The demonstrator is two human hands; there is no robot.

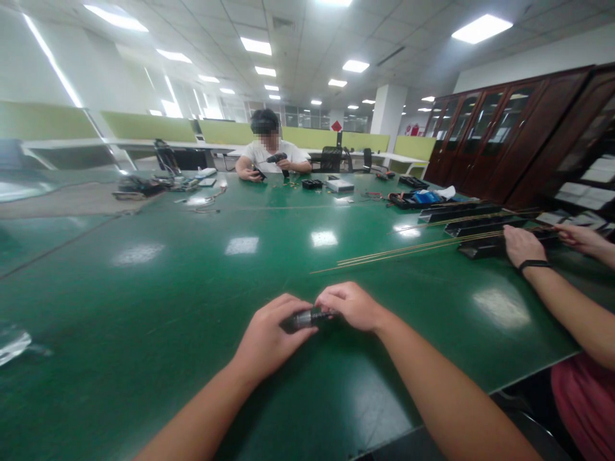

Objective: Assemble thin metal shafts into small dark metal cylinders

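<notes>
Close above the green table, my left hand [276, 330] curls its fingers and thumb around a small dark and silver cylinder [303, 319]. The cylinder lies nearly level, with a narrower dark end pointing right. At that end my right hand [353, 306] is closed, its fingertips pinching the narrow part. My fingers cover much of the cylinder, so its exact kind cannot be made out. Beyond my right hand, several long thin brass-coloured rods [384, 256] stretch across the table.
On the right, a co-worker's hand [523, 246] rests by black channel-shaped pieces [480, 246] under the rods. Across the green table [192, 282] another person [273, 150] holds a power drill [277, 157]. A black tray [413, 200] with blue items stands far right; clear plastic [13, 344] lies left.
</notes>
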